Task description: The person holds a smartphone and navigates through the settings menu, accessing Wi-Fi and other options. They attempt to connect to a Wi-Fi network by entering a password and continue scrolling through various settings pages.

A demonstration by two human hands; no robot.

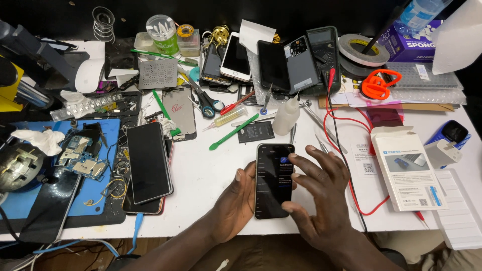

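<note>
1. The left hand holds a phone at lower centre of the frame, its fingers wrapped behind the left edge and the thumb lying along that side.
2. The right hand is spread over the phone's right half, fingers wide and loose, closed on nothing; the thumb reaches in at the phone's lower right corner, close to the glass.
3. The phone is lit and shows a dark menu page, too small to make out. It sits just above the white table, tilted slightly toward the camera.
4. Judged from this, the step in hand is working the screen: one hand steadies, the other taps or scrolls. A next touch would call for a light, single fingertip and a firm left grip so the phone does not slide.
5. Just above the phone lie a black battery, a white bottle and a green pry tool.
6. To the right, a red wire loops past the right hand, and a white box lies beyond it.
7. To the left, well apart, dark phones are stacked on a black mat, beside a blue mat with circuit boards.
8. Along the upper centre, more phones and a multimeter are lined up.
</note>
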